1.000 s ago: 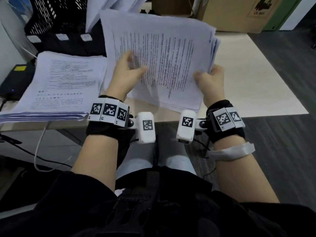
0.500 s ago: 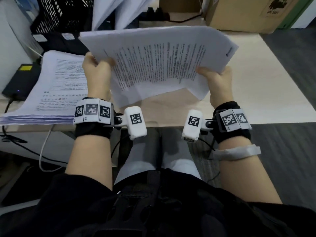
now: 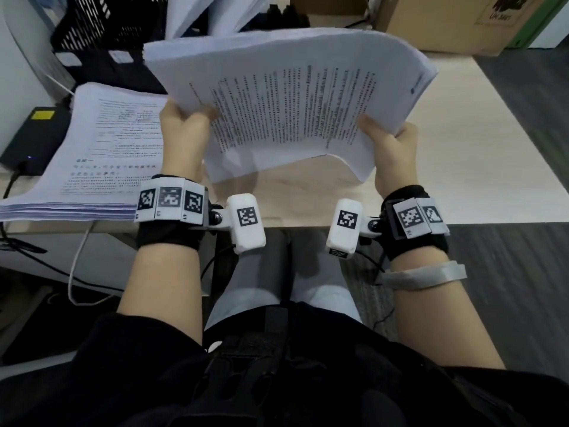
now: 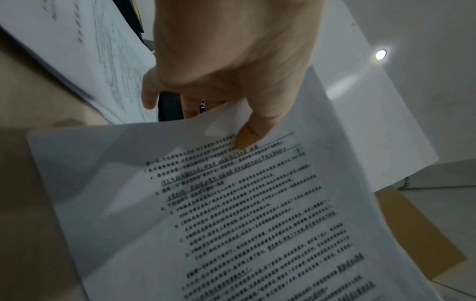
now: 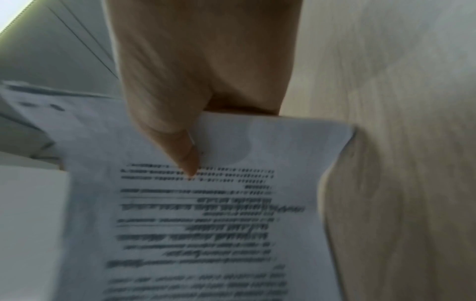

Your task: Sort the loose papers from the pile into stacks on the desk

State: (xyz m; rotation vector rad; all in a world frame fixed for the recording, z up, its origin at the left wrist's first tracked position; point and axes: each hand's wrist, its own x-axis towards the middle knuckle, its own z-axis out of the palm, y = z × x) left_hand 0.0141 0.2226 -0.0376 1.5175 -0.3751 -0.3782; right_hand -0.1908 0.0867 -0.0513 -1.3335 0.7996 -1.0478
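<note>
A thick bundle of printed papers [image 3: 292, 100] hangs in the air above the desk, turned sideways and sagging between both hands. My left hand [image 3: 181, 131] grips its left end, thumb on top of the sheets [image 4: 247, 134]. My right hand [image 3: 391, 143] grips the right end, thumb pressed on the printed page [image 5: 188, 160]. A flat stack of papers [image 3: 104, 149] lies on the desk's left side, overhanging the front edge.
The pale wooden desk [image 3: 462, 167] shows bare surface at the right. A black mesh tray [image 3: 101, 29] and more upright papers [image 3: 215, 13] stand at the back. A cardboard box [image 3: 455, 23] sits back right. A black device [image 3: 34, 140] lies far left.
The bundle has turned from upright to sideways. My left hand slid from the page's face to its left end and now grips it; the bundle has risen slightly.
</note>
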